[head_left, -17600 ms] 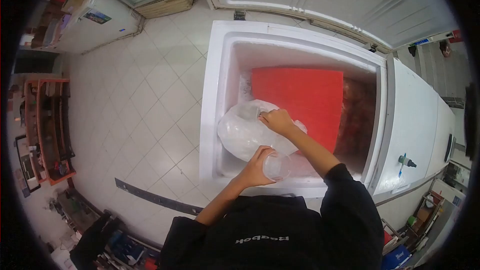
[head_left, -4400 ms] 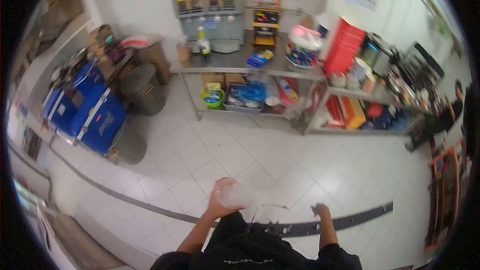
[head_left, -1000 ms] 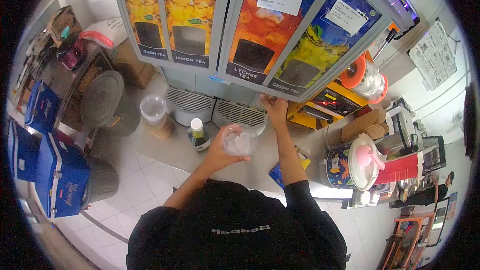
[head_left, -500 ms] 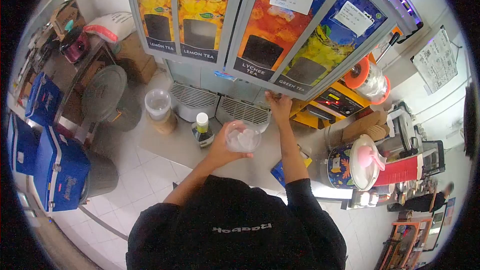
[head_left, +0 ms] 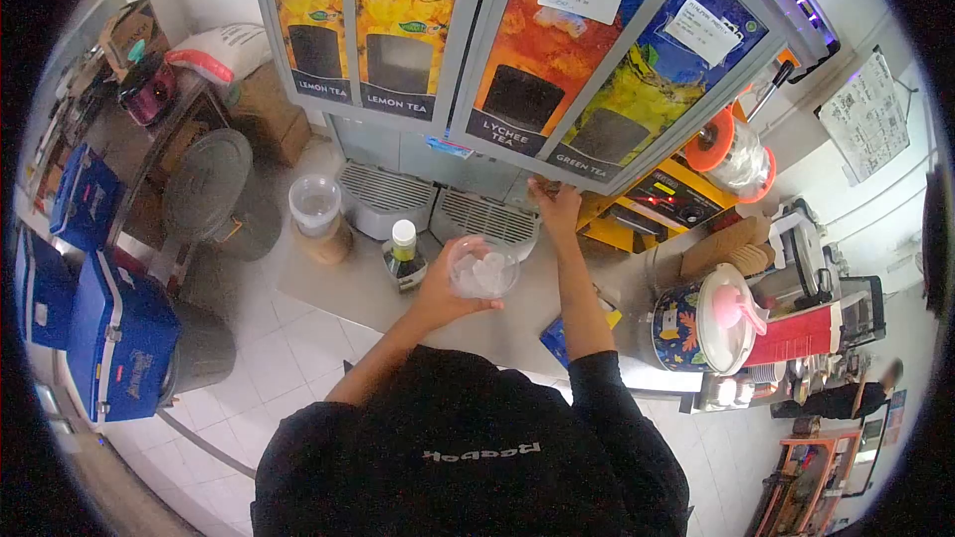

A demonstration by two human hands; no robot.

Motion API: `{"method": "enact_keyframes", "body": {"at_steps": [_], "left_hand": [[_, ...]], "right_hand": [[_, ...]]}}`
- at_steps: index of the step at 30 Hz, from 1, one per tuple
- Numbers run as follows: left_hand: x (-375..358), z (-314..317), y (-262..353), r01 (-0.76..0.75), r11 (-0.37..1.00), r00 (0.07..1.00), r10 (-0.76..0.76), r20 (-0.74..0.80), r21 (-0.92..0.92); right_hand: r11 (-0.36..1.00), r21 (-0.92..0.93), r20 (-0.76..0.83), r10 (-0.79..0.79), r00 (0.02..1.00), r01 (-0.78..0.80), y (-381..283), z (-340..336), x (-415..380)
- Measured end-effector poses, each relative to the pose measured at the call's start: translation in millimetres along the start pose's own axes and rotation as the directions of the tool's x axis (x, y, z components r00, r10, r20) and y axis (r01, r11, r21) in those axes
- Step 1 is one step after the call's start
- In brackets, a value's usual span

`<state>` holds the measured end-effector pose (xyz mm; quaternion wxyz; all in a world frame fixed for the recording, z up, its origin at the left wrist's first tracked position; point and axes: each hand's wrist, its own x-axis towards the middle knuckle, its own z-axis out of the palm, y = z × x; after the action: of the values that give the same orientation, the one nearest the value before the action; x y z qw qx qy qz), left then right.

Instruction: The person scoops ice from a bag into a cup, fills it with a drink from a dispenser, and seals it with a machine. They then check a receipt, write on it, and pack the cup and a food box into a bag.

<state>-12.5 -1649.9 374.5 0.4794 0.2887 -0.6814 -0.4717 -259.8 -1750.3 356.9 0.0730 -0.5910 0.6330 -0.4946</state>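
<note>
Left hand [head_left: 441,290] clamped round a mouth-up cup [head_left: 484,268], front-left of the right hand [head_left: 557,207], whose grip I can't tell, at the lower edge of the dispenser [head_left: 507,70].

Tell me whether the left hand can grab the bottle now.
Probably not: the left hand holds the cup, so its grip is taken, though the bottle stands close by, nothing visible between.

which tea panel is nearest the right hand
The green tea panel, rightmost of four: the right hand is near its lower edge, while lychee panel and both lemon panels sit farther left.
</note>
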Motion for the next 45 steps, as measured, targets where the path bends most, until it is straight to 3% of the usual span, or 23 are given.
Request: {"method": "enact_keyframes", "body": {"at_steps": [2, 5, 8, 11, 14, 17, 20, 22, 23, 25, 28, 29, 33, 38, 45], "left_hand": [[0.2, 0.2, 0.9, 0.001, 0.999, 1.0, -0.001, 0.002, -0.035], [0.4, 0.9, 0.8, 0.005, 0.998, 1.0, -0.005, 0.0, -0.069], [1.4, 0.1, 2.4, -0.011, 1.0, 1.0, 0.011, -0.005, -0.004], [1.6, 1.4, -0.7, -0.007, 1.0, 1.0, 0.007, -0.001, 0.004], [1.2, 2.9, -4.0, -0.023, 0.999, 1.0, 0.023, 0.007, 0.026], [0.0, 4.7, -3.7, 0.014, 1.0, 1.0, -0.014, 0.025, -0.001], [-1.8, 5.2, -5.6, 0.022, 0.999, 0.999, -0.023, 0.047, 0.025], [-0.6, 4.8, 0.6, -0.041, 0.993, 0.999, 0.038, 0.029, 0.108], [-1.2, 5.9, -1.9, -0.017, 0.998, 0.999, 0.016, 0.028, 0.062], [-3.3, 8.5, -8.4, 0.035, 0.999, 0.999, -0.034, 0.017, -0.032], [-2.5, 7.2, -12.9, -0.088, 0.982, 0.996, 0.086, 0.02, 0.167], [-3.8, 7.2, -12.2, -0.053, 0.991, 0.999, 0.051, 0.016, 0.122], [-5.3, 8.3, -10.7, 0.013, 0.999, 1.0, -0.013, 0.008, 0.034], [-4.9, 9.1, -19.2, 0.022, 1.0, 1.0, -0.022, 0.022, -0.008], [-1.3, 5.5, -15.3, 0.062, 0.998, 0.996, -0.062, 0.061, 0.01]], "right_hand": [[0.999, 0.018, -0.03, -0.038, 0.999, 0.039, 9.4, 4.1, 0.5], [0.995, 0.07, 0.061, 0.07, 0.996, -0.074, 12.4, 3.2, 1.2], [0.999, -0.048, -0.001, 0.009, 1.0, -0.009, 11.0, 3.7, 1.3], [0.999, -0.042, 0.039, 0.0, 0.999, 0.001, 7.5, 0.1, 1.9], [0.987, -0.118, -0.043, -0.111, 0.993, 0.105, 13.5, 4.1, 1.8], [0.995, -0.099, -0.003, 0.03, 1.0, -0.031, -11.5, -5.1, -0.5], [0.984, 0.035, 0.066, 0.174, 0.982, -0.177, -1.0, -2.0, 1.4], [0.996, 0.072, -0.003, 0.05, 0.999, -0.049, 2.2, 0.6, 1.4], [0.996, 0.087, -0.035, -0.012, 0.999, 0.015, 4.0, 2.0, 0.4], [1.0, 0.017, -0.014, 0.022, 1.0, -0.022, -7.3, -4.4, 0.1], [0.989, -0.151, -0.023, 0.002, 1.0, -0.005, 4.0, -1.7, 0.1], [0.977, -0.213, -0.035, -0.021, 0.999, 0.013, 13.4, 0.5, 0.3], [0.994, -0.079, -0.015, 0.07, 0.997, -0.071, 4.6, -2.6, -1.3], [1.0, -0.011, 0.05, 0.015, 0.999, -0.014, 13.7, -3.8, -5.6], [0.999, 0.043, 0.222, 0.005, 0.975, -0.015, -36.0, -37.3, -42.7]]}}
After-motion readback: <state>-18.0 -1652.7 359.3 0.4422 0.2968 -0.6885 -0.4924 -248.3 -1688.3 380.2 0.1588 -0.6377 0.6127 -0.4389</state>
